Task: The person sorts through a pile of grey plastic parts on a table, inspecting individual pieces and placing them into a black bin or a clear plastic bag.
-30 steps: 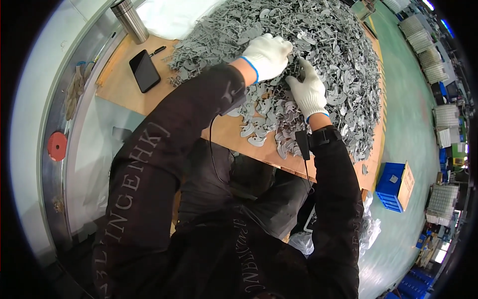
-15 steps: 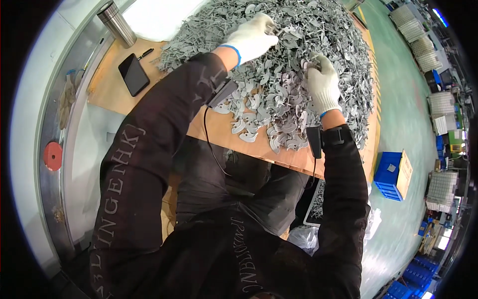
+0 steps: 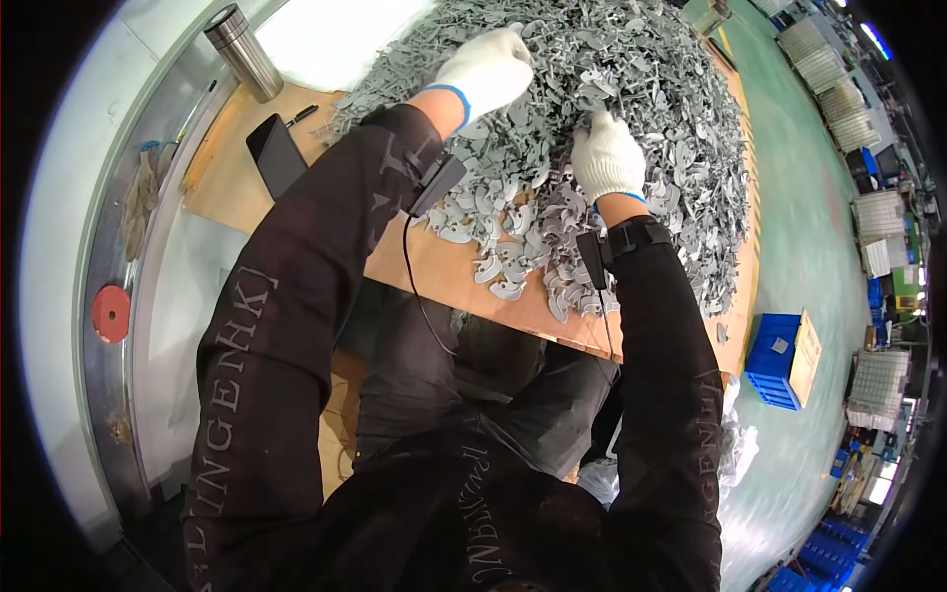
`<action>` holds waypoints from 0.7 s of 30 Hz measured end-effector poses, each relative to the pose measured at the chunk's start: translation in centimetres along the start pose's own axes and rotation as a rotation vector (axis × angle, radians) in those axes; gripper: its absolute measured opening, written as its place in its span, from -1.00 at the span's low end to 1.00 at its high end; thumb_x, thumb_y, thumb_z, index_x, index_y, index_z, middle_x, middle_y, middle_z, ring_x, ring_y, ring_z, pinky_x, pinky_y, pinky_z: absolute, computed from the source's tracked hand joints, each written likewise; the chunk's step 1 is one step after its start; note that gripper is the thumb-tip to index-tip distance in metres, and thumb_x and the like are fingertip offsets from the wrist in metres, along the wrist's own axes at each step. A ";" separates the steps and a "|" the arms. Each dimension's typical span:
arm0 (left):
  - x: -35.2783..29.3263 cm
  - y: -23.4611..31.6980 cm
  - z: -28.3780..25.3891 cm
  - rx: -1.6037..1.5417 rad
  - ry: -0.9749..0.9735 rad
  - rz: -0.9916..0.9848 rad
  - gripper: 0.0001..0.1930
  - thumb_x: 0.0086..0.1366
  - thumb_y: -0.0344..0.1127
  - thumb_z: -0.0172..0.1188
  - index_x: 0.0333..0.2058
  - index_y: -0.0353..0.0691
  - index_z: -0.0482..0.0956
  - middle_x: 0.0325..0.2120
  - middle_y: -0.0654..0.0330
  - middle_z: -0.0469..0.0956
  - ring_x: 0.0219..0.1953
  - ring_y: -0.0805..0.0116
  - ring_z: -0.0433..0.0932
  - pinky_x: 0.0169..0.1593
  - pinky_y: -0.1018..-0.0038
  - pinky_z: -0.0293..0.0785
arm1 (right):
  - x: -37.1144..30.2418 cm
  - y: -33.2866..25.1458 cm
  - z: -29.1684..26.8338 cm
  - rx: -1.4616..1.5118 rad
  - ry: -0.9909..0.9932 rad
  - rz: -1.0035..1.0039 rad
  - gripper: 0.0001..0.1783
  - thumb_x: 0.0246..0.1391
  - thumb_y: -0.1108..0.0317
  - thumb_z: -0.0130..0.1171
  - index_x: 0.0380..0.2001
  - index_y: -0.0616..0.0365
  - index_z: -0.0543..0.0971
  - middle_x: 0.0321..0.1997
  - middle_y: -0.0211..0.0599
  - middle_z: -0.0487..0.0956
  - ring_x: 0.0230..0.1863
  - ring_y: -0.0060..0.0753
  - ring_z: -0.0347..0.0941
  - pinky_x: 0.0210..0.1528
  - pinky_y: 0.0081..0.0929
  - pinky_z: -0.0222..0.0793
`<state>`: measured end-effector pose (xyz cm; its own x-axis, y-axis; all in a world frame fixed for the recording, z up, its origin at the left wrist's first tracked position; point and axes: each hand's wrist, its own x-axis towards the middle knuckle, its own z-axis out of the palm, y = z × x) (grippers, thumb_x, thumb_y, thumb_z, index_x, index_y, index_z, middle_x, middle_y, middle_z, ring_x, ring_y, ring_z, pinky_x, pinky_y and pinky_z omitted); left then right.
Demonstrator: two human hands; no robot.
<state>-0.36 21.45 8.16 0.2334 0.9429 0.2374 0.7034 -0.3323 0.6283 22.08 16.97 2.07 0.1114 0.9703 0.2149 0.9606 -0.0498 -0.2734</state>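
A wide heap of small grey metal parts (image 3: pixel 681 109), many curved and flat, some thin like pins, covers the far side of the wooden table. My left hand (image 3: pixel 485 71), in a white knit glove with a blue cuff edge, is over the heap's upper left part, its fingers curled downward. Nearer the middle, my right hand (image 3: pixel 608 158) in a similar glove reaches into the heap with bent fingers. Whatever either hand grips is hidden by the gloves. Looser curved parts (image 3: pixel 508 271) lie toward the table's near edge.
A steel flask (image 3: pixel 244 54), a black phone (image 3: pixel 275 156) and a pen (image 3: pixel 302 115) stand or lie at the left of the table (image 3: pixel 222 183). Cabled dark devices are strapped to both wrists. A blue crate (image 3: pixel 776 360) sits on the green floor at right.
My right hand has moved left across the heap. My left hand has drawn back slightly to the left, its fingers now turned down. The whole view has shifted a little.
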 end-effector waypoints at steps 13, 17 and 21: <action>1.4 3.2 4.4 0.427 -0.227 -0.089 -0.40 0.42 -0.15 0.26 0.37 -0.22 0.43 0.06 -0.26 0.71 0.13 -0.26 0.70 0.19 -0.06 0.63 | -2.9 1.4 -3.5 0.440 0.114 0.087 -0.45 0.40 -0.03 0.25 0.23 0.14 0.61 0.08 0.23 0.70 0.12 0.41 0.66 0.27 0.07 0.56; 2.5 2.0 5.8 0.303 -0.205 -0.168 -0.42 0.37 -0.24 0.28 0.33 -0.26 0.49 -0.01 -0.24 0.74 0.09 -0.28 0.73 0.17 -0.07 0.64 | -3.9 -0.8 -3.9 0.402 -0.122 -0.009 -0.49 0.42 0.03 0.21 0.25 0.12 0.58 -0.08 0.18 0.76 0.00 0.40 0.71 0.14 0.08 0.62; 2.6 -0.8 5.0 0.145 -0.038 -0.143 -0.56 0.35 -0.28 0.28 0.17 -0.29 0.61 -0.15 -0.12 0.77 -0.07 -0.16 0.78 -0.01 0.00 0.68 | -2.9 -4.0 -0.8 0.194 -0.138 -0.128 -0.56 0.42 0.07 0.19 0.19 0.11 0.59 -0.13 0.18 0.77 -0.06 0.37 0.73 0.07 0.10 0.65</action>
<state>3.10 24.30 4.56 0.1476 0.9813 0.1233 0.8199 -0.1912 0.5397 18.08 14.13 3.31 -0.0563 0.9895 0.1328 0.8964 0.1087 -0.4297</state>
